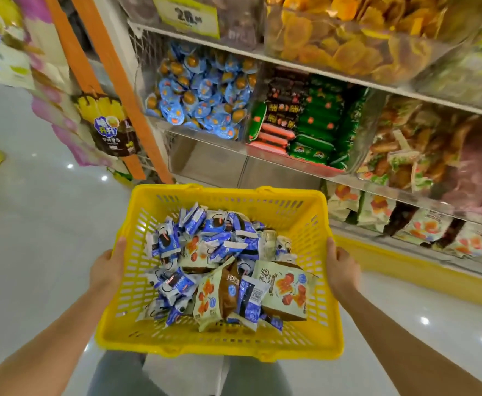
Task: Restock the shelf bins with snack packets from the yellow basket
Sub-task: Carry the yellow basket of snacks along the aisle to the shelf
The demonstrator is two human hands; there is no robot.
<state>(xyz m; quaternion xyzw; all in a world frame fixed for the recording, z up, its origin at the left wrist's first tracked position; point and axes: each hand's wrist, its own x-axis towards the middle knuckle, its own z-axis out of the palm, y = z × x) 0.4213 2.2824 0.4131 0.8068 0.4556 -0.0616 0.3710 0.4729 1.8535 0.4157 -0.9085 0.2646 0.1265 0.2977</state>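
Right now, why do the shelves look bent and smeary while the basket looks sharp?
Head view: the wide-angle lens bows the shelves; motion blur smears the top bins and left display; the basket and packets are fairly sharp; lights glare as white spots on the glossy floor.

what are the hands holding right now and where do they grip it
Both hands hold the yellow basket by its two side rims: the left hand on the left side, the right hand on the right. No snack packet is held.
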